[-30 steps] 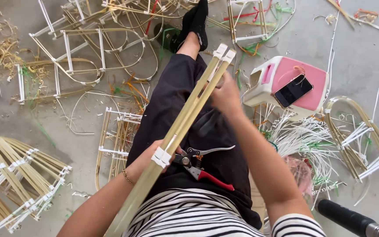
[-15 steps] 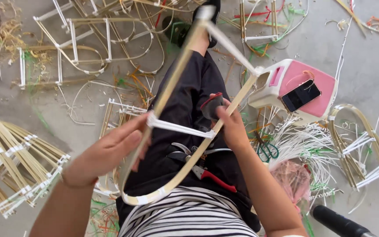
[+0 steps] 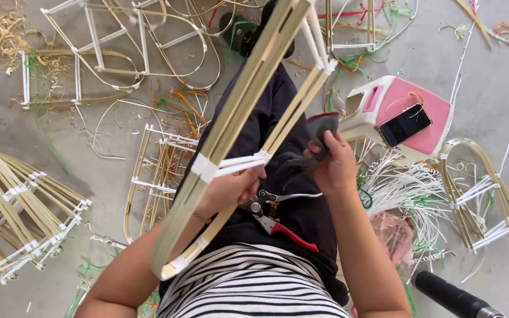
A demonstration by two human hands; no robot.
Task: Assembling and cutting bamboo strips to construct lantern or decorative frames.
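Finished bamboo frames (image 3: 19,212) lie on the floor at left. The left hand (image 3: 231,188) clasps the bamboo strip frame (image 3: 237,118) held over the lap; the right hand (image 3: 331,162) clutches a dark cloth (image 3: 313,138). Best keep the white taped joints steady, pruning shears (image 3: 275,221) within reach.

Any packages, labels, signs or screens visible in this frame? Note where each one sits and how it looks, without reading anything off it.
Phone: lies face up on the pink top of a small white stool, right of the person's legs; flat dark rectangle, screen dark with a glare.
No packages, labels or signs can be made out among the bamboo frames and scraps on the floor.
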